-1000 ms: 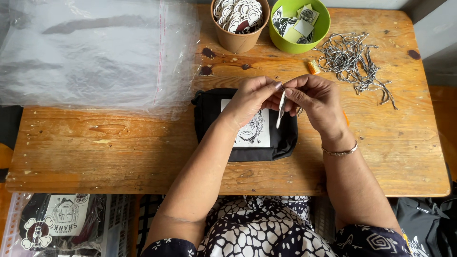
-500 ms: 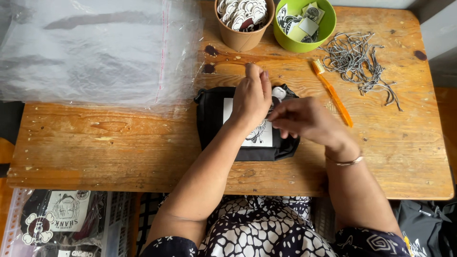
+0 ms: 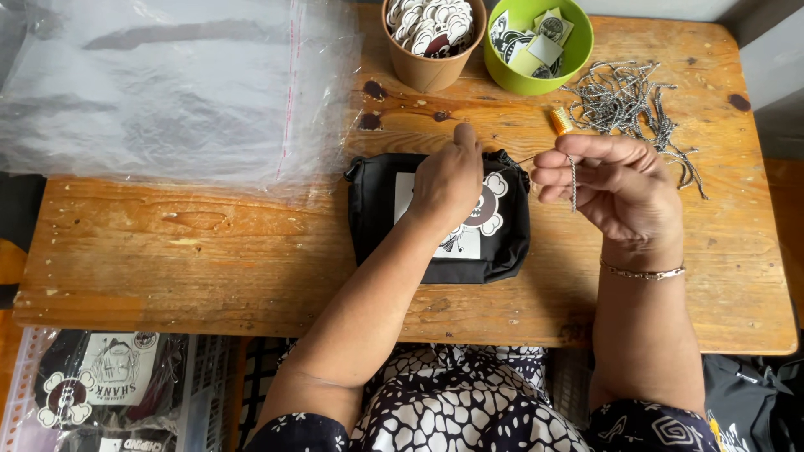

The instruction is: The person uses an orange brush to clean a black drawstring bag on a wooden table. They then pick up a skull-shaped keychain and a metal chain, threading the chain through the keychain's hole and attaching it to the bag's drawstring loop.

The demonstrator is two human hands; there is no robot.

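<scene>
Your left hand (image 3: 448,180) rests on a small black fabric pouch (image 3: 440,216) near the middle of the worktop (image 3: 209,251), its fingers curled down at the pouch's top edge; whether they pinch anything there you cannot tell. The pouch is soft, squarish, with a white printed patch on its face, partly hidden by your hand. Your right hand (image 3: 615,188) hovers just right of the pouch, fingers pinched on a thin twisted black-and-white cord (image 3: 573,184) that hangs straight down from them, while a thin strand runs back from them towards the pouch's top.

The worktop is worn orange-brown wood, grainy, with dark stains. Along its far edge stands a brown paper cup (image 3: 431,42) filled with small black-and-white cut-out pieces, and just right of it a green plastic bowl (image 3: 536,46) holding small printed square tags. Near the far right corner lies a loose tangle of the same cords (image 3: 628,105). A small ribbed yellow-orange piece (image 3: 561,121) lies between the bowl and your right hand. A stack of crinkly clear plastic bags (image 3: 167,92) covers the far left corner.

Below the near left edge, a basket (image 3: 209,377) holds bagged pouches.
</scene>
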